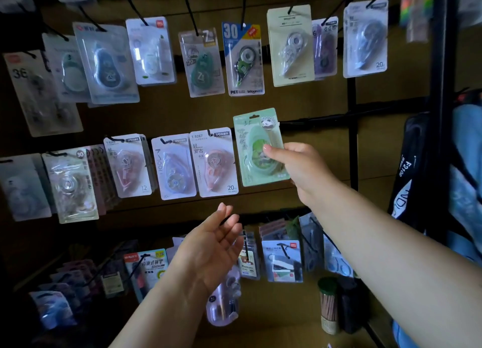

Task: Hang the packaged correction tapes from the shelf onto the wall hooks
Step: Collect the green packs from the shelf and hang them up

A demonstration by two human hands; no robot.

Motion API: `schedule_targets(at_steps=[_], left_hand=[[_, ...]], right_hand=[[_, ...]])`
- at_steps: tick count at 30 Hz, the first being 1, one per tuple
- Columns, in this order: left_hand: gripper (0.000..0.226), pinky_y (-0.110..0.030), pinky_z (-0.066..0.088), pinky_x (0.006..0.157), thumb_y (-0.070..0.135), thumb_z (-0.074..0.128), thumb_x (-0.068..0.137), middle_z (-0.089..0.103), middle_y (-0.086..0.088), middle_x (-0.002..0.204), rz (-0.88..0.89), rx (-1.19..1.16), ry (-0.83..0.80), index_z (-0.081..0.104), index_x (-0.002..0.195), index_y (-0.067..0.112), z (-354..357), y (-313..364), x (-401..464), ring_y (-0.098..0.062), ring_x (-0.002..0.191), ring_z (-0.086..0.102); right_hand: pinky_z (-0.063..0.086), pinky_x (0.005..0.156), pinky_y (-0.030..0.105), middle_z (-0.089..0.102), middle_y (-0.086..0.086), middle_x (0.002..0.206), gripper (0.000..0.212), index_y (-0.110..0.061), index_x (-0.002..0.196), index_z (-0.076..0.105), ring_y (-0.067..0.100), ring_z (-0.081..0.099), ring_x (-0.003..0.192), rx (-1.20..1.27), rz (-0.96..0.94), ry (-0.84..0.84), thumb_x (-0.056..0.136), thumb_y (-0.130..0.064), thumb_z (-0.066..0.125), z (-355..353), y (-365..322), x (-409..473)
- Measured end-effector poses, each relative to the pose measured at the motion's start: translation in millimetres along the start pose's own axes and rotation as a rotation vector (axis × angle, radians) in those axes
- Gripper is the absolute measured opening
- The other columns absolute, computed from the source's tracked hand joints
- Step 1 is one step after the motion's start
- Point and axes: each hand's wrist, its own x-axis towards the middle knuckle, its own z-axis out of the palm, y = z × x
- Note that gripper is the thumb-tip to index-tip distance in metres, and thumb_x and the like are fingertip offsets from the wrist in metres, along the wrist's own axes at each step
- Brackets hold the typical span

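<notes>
A person's right hand (pixel 294 162) pinches a green panda-print correction tape pack (pixel 260 149) by its right edge, thumb on the front, and holds it upright against the brown display wall (pixel 313 99), just right of the pink pack marked T-9267 (pixel 214 162) in the middle row. The left hand (pixel 216 246) hovers lower down, palm up and fingers relaxed and spread, holding nothing. Whether the pack's top slot has caught a hook cannot be told; no free hook shows clearly behind the card. To hang it well, the slot at the card's top centre likely needs to be lined up with the hook tip, the card kept square rather than tilted, then pushed back along the prong. Gripping by the edge risks the card twisting; the free hand could steady the hook or the card's left side. Rows of other packaged tapes (pixel 242 60) hang above and below.
</notes>
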Motion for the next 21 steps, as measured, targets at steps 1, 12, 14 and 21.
schedule_targets(at_steps=[1, 12, 14, 21], left_hand=[[0.017, -0.028, 0.049, 0.067, 0.025, 0.061, 0.093, 0.066, -0.004, 0.080, 0.000, 0.002, -0.001, 0.070, 0.094, 0.011, -1, 0, 0, -0.015, 0.073, 0.060], [0.011, -0.024, 0.047, 0.056, 0.017, 0.057, 0.096, 0.062, 0.000, 0.069, 0.161, 0.293, 0.037, 0.064, 0.091, 0.011, -31, -7, 6, -0.011, 0.060, 0.058], [0.012, -0.022, 0.047, 0.050, 0.014, 0.055, 0.097, 0.064, 0.003, 0.061, 0.207, 0.386, 0.071, 0.063, 0.090, 0.008, -39, -8, 8, -0.008, 0.051, 0.059], [0.010, -0.028, 0.046, 0.061, 0.016, 0.062, 0.093, 0.060, -0.004, 0.074, 0.259, 0.579, 0.150, 0.064, 0.089, 0.007, -59, -11, 26, -0.015, 0.064, 0.055]], right_hand=[[0.044, 0.043, 0.008, 0.073, -0.003, 0.081, 0.011, -0.013, 0.085, 0.069, 0.001, 0.067, 0.059, -0.016, 0.015, 0.004, 0.085, -0.025, 0.070, 1, 0, 1], [0.047, 0.059, 0.019, 0.073, -0.004, 0.085, 0.013, -0.015, 0.088, 0.068, 0.008, 0.069, 0.077, -0.050, -0.001, 0.068, 0.086, -0.028, 0.069, 5, 18, 9], [0.046, 0.058, 0.019, 0.073, -0.005, 0.085, 0.013, -0.016, 0.086, 0.068, 0.008, 0.069, 0.077, -0.045, -0.012, 0.093, 0.087, -0.029, 0.068, 5, 21, 10], [0.044, 0.054, 0.021, 0.068, -0.008, 0.077, 0.017, -0.020, 0.075, 0.062, 0.005, 0.063, 0.069, -0.118, -0.022, 0.104, 0.089, -0.029, 0.065, 8, 28, 27]])
